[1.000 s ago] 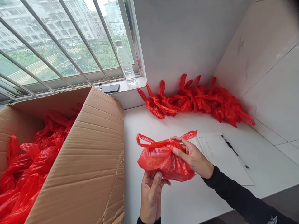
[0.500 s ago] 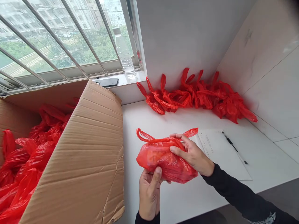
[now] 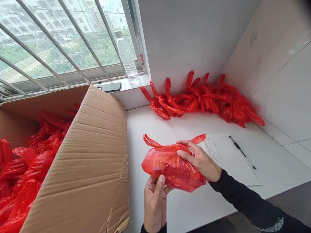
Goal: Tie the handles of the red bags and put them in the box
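A red plastic bag (image 3: 170,165) with something packed inside is held over the white table, its two handle loops sticking out at the top left and top right. My left hand (image 3: 155,199) grips the bag's lower left edge, thumb in front and fingers behind. At the upper right, my right hand (image 3: 200,158) holds the bag between thumb and fingers. Through the thin plastic some orange and pale printed shapes show, but I cannot make out the contents.
A cardboard box (image 3: 92,155) full of red bags (image 3: 36,161) stands at left. More red bags (image 3: 194,100) line the wall. On the table (image 3: 141,126) lie a paper pad (image 3: 233,168) and a pen (image 3: 243,152). The windowsill holds a water bottle (image 3: 127,58) and a phone (image 3: 110,87).
The view has shifted slightly. Both hands keep their hold on the bag, whose front plastic now lies a little differently, with more of the printed contents showing through.
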The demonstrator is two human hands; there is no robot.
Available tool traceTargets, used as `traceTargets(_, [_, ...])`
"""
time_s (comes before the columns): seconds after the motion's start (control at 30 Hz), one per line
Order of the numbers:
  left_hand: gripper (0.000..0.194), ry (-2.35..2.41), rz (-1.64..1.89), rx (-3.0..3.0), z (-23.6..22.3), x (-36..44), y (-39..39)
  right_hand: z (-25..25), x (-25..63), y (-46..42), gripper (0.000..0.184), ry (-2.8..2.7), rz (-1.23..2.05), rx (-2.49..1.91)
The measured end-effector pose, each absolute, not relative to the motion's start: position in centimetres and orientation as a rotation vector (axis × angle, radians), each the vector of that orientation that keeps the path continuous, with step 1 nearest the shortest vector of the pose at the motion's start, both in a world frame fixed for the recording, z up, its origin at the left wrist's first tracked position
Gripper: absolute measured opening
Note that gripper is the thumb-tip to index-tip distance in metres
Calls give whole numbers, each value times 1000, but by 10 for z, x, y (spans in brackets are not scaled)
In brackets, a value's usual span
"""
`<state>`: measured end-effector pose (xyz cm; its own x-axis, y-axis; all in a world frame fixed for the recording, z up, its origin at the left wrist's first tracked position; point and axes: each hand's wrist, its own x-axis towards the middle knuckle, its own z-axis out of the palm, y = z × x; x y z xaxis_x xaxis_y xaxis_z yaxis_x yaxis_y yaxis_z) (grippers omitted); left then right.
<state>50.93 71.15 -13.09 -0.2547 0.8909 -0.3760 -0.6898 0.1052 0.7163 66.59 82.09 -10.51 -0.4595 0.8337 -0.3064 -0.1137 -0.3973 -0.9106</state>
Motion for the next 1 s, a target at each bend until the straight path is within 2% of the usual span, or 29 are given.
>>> traceTargets(0.23, [41, 885, 1519, 372, -125, 509, 708, -108, 668, 822, 43, -1054, 1998, -1037])
traceTargets(0.6, [37, 986, 1497, 405, -125, 512, 708, -109, 670, 820, 45, -1006, 2034, -998])
traceTargets(1.0, [40, 1140, 1490, 210, -106, 504, 719, -99, 667, 810, 45, -1344, 1779, -996])
